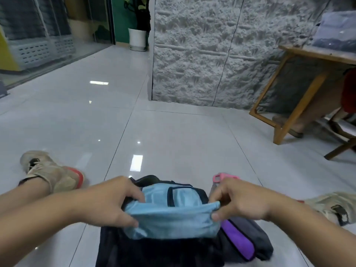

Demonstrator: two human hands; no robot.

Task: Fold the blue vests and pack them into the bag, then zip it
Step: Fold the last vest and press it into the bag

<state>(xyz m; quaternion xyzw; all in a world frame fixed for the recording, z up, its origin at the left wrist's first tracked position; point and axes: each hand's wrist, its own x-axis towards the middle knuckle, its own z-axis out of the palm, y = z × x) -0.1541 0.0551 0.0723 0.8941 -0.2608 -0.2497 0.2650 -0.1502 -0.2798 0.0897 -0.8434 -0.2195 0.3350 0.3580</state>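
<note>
A folded light blue vest with dark trim is held over a dark bag that lies on the floor in front of me. My left hand grips the vest's left edge, thumb underneath and fingers curled over the top. My right hand pinches the vest's right edge between thumb and fingers. The vest's far part sinks into the bag's opening. The bag's zipper is hidden.
A purple and grey folded umbrella lies at the bag's right side, beside a pink-capped bottle. My shoes rest left and right on the glossy tile floor. A wooden table with a seated person stands far right.
</note>
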